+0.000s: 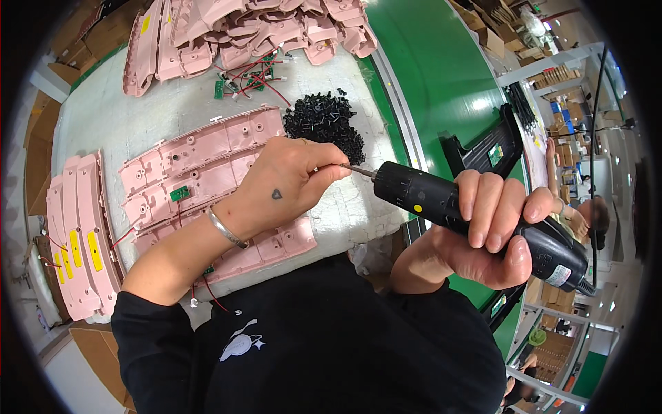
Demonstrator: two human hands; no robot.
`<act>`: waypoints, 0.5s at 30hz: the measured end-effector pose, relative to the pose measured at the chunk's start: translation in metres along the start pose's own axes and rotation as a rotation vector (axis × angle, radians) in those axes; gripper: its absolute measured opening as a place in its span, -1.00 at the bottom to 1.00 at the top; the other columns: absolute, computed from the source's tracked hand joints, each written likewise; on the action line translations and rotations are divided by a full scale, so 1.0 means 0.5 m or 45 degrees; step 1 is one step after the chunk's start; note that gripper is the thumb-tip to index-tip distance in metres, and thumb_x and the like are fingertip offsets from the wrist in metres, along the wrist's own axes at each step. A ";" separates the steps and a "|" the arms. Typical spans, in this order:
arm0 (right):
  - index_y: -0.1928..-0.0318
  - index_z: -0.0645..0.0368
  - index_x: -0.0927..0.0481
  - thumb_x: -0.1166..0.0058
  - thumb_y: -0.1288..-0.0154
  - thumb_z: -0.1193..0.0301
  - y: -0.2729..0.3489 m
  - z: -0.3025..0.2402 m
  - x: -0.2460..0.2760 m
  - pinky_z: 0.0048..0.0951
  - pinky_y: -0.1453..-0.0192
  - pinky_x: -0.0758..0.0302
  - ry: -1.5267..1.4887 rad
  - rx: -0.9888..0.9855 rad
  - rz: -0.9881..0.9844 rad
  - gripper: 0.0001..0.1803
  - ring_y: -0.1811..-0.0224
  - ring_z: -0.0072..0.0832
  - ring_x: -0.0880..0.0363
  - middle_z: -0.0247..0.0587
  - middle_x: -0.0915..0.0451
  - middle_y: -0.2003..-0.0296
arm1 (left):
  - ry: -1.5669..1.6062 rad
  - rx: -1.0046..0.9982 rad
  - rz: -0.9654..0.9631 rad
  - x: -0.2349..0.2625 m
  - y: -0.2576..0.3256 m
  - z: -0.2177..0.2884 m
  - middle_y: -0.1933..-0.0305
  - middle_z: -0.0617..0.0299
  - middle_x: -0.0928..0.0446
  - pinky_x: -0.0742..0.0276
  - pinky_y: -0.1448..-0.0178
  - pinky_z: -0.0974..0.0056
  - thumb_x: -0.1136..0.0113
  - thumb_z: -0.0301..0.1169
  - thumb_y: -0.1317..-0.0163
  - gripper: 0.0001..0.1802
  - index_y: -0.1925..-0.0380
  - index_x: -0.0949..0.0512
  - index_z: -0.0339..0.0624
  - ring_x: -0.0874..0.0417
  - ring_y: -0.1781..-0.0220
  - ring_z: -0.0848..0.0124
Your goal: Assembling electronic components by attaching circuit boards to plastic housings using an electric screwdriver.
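My right hand (493, 224) is wrapped around a black electric screwdriver (420, 193), which lies tilted with its thin metal bit toward the left. My left hand (293, 176) is closed in a pinch at the bit's tip; whatever small piece is between the fingertips is too hidden to name. Just behind that hand sits a heap of small black screws (324, 121). Below and left of it, pink curved plastic panels (227, 172) lie inner side up on the padded white surface (96, 124). A small green circuit board (180, 194) with a red wire rests in one panel.
More pink panels (276, 27) are piled at the back, with wired circuit boards (255, 79) before them. Panels with yellow labels (83, 234) stand at the left. On the right runs a green conveyor belt (441, 90) carrying black frames (493, 145). Another person (586, 217) is farther right.
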State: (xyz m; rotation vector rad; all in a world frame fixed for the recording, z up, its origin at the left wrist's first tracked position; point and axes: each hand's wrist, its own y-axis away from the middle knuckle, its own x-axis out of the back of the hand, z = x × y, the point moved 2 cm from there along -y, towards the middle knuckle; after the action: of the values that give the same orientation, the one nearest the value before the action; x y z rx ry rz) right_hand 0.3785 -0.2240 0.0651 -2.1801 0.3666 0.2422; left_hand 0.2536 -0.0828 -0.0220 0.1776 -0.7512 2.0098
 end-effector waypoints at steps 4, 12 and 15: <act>0.22 0.12 -0.27 -0.07 -0.03 0.48 -0.001 -0.001 -0.034 -0.46 0.52 -0.30 -0.005 0.021 0.077 -0.70 0.68 -0.56 -0.31 -0.41 -0.34 0.66 | -0.327 -0.245 -0.028 0.002 0.017 0.015 0.55 0.15 -0.48 -0.44 0.36 0.23 -0.18 -0.51 -0.02 -0.87 0.37 -0.54 -0.18 -0.52 0.48 0.18; 0.22 0.11 -0.28 -0.01 -0.09 0.46 0.031 0.039 -0.050 -0.50 0.51 -0.28 0.063 -0.056 0.119 -0.75 0.73 -0.59 -0.27 -0.42 -0.30 0.72 | -0.437 -0.246 -0.032 0.024 0.026 0.061 0.58 0.12 -0.40 -0.44 0.38 0.15 -0.06 -0.64 0.16 -0.81 0.44 -0.41 -0.25 -0.49 0.47 0.16; 0.21 0.11 -0.28 -0.02 -0.09 0.44 0.027 0.043 -0.055 -0.50 0.52 -0.26 0.001 -0.009 0.218 -0.74 0.72 -0.59 -0.27 -0.42 -0.30 0.72 | -0.314 -0.168 -0.023 0.043 0.026 0.056 0.52 0.08 -0.50 -0.47 0.37 0.18 -0.13 -0.61 0.07 -0.81 0.37 -0.49 -0.26 -0.54 0.46 0.14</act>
State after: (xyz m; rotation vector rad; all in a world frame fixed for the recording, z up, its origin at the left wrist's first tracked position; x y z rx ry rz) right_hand 0.3472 -0.2095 0.0504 -2.1579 0.5545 0.3375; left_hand 0.2264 -0.0878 0.0033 0.3585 -1.0311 1.9343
